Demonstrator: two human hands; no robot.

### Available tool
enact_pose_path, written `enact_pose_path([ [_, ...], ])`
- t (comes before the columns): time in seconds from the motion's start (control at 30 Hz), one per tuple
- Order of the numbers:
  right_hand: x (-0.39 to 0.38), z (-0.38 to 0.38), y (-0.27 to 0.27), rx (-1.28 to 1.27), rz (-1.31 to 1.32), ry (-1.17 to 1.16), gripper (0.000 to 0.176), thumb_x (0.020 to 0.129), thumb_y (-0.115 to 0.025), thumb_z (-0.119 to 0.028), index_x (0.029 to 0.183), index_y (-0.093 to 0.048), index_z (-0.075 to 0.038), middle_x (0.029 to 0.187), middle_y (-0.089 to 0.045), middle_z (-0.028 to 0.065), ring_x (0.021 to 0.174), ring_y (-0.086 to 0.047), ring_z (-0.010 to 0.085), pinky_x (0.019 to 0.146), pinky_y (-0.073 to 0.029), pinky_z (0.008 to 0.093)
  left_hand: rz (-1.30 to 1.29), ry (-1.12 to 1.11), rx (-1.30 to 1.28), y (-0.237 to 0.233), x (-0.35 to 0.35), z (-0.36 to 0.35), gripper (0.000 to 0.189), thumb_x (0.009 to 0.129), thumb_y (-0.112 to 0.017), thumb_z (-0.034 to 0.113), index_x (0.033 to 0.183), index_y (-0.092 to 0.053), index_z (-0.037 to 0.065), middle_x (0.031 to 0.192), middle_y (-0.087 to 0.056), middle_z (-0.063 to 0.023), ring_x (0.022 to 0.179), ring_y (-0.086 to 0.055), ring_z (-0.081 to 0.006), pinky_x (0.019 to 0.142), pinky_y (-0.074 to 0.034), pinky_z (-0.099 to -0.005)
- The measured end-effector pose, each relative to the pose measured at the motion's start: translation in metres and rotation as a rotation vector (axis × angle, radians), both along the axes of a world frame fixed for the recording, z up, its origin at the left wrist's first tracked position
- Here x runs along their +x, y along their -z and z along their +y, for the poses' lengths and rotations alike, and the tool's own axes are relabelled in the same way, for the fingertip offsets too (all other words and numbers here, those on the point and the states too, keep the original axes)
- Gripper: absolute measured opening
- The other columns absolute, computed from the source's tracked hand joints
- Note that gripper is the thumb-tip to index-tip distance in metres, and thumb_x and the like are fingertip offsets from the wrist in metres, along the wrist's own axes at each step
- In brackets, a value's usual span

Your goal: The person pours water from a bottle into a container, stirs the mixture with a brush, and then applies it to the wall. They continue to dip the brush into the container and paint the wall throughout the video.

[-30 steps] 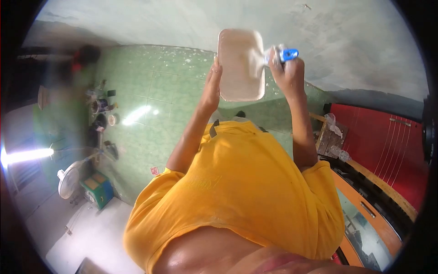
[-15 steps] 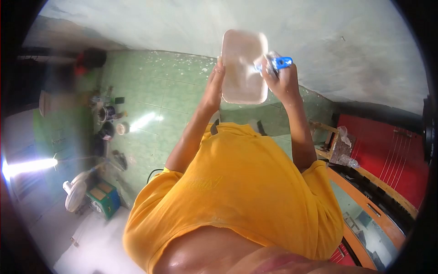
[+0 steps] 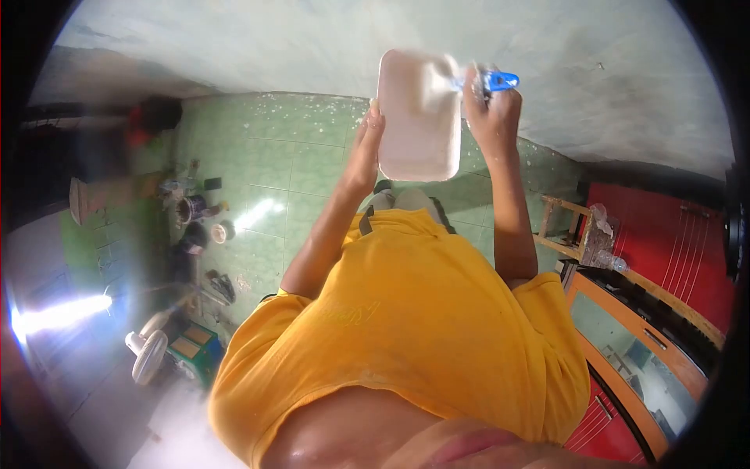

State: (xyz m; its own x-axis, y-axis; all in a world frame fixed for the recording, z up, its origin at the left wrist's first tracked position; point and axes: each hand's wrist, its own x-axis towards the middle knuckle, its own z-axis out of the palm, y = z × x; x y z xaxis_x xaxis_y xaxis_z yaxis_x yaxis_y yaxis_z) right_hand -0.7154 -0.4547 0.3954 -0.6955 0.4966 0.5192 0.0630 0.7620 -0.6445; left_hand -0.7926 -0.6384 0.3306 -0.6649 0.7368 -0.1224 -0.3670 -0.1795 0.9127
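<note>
My left hand [image 3: 369, 148] grips the left rim of a shallow white tray [image 3: 414, 141], its thumb over the edge. The tray is held up in front of me near the wall. In my right hand [image 3: 492, 113] is a paintbrush with a blue handle [image 3: 501, 81], fingers closed around it. The brush's bristles reach over the tray's upper right part, blurred, where a pale smear shows. White specks dot the fingers of my right hand.
A patchy whitish wall [image 3: 531, 47] rises ahead, above a green tiled floor [image 3: 312, 164] spattered white. Pots and small items stand at left, near a white fan [image 3: 148, 356] and a green box [image 3: 199, 344]. A wooden stool [image 3: 562, 227] and red-and-orange cabinet [image 3: 609, 313] stand at right.
The paintbrush in my right hand has moved up and slightly right, from the tray's middle to its upper right part. My left hand holds the tray almost in place.
</note>
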Motion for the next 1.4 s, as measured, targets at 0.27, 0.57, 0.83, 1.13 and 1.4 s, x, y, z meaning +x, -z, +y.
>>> enact_pose_path([
  [0.27,0.005,-0.004,-0.004,-0.041,0.02,-0.085,0.015,0.086,-0.063,-0.014,0.077,-0.061,-0.002,0.061,-0.06,0.0121,0.051,-0.059,0.0264,0.047,-0.043,0.0334,-0.051,-0.041,0.006,-0.003,0.003,-0.004,0.067,0.101,-0.03,0.046,0.144,-0.025,-0.006,0.144,-0.035,-0.0171,0.134,-0.032,-0.0235,0.11,-0.026,-0.0334],
  [0.57,0.009,0.01,-0.006,0.082,-0.02,-0.199,0.016,0.081,-0.067,-0.014,0.074,-0.057,-0.003,0.064,-0.054,0.0127,0.057,-0.053,0.0314,0.052,-0.042,0.039,0.002,-0.077,-0.026,0.001,0.012,-0.003,0.068,0.101,-0.03,0.047,0.143,-0.025,-0.006,0.142,-0.035,-0.017,0.133,-0.03,-0.024,0.111,-0.023,-0.0339],
  [0.83,-0.005,-0.013,0.0,-0.013,0.06,-0.285,0.017,0.082,-0.066,-0.019,0.074,-0.06,-0.005,0.062,-0.053,0.0118,0.059,-0.055,0.0299,0.054,-0.043,0.039,-0.002,-0.066,0.052,0.019,-0.002,-0.003,0.071,0.101,-0.029,0.046,0.145,-0.016,-0.008,0.152,-0.02,-0.0189,0.141,-0.018,-0.0256,0.114,-0.016,-0.0346],
  [1.13,-0.089,-0.046,0.003,0.054,0.062,-0.336,0.013,0.084,-0.065,-0.015,0.079,-0.063,-0.002,0.066,-0.059,0.0129,0.055,-0.057,0.0266,0.051,-0.044,0.0359,-0.053,-0.024,0.08,0.01,-0.088,-0.039,0.073,0.1,-0.029,0.048,0.145,-0.016,-0.007,0.151,-0.024,-0.0177,0.14,-0.021,-0.025,0.114,-0.018,-0.0347],
  [1.4,-0.189,-0.095,-0.012,0.04,0.023,-0.248,0.016,0.083,-0.066,-0.016,0.079,-0.06,-0.002,0.065,-0.056,0.0155,0.059,-0.057,0.0329,0.055,-0.045,0.0381,-0.054,0.033,0.028,0.0,-0.187,-0.092,0.07,0.1,-0.03,0.048,0.145,-0.021,-0.005,0.147,-0.03,-0.0166,0.136,-0.028,-0.0227,0.111,-0.024,-0.0348],
])
